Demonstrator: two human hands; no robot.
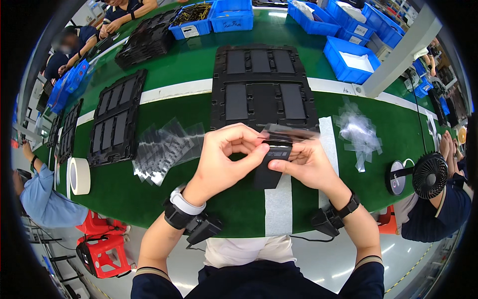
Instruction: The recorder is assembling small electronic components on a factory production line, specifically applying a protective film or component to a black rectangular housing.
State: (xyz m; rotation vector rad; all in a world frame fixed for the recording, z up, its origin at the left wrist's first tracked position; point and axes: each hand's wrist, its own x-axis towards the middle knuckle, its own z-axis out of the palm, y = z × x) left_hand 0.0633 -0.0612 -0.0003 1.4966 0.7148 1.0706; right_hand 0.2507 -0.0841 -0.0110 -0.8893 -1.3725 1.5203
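Observation:
In front of me, above the green table, my right hand (313, 164) grips a flat black rectangular panel (267, 177), its thumb across the face and its other fingers partly hidden behind. My left hand (224, 159) is closed, thumb and forefinger pinching the edge of a thin see-through film (289, 132) at the panel's upper end. The film stands out over the panel toward my right fingers and is slightly blurred. Just beyond my hands lies a black tray (264, 78) with several dark panels in its pockets. Loose clear films (162, 152) are spread left of my left hand.
Another heap of clear films (359, 130) lies to the right, near a small black fan (430, 174). A tape roll (79, 176) and a second panel tray (117, 119) are at left. Blue bins (351, 60) and stacked black trays (147, 39) stand farther back. Co-workers sit around.

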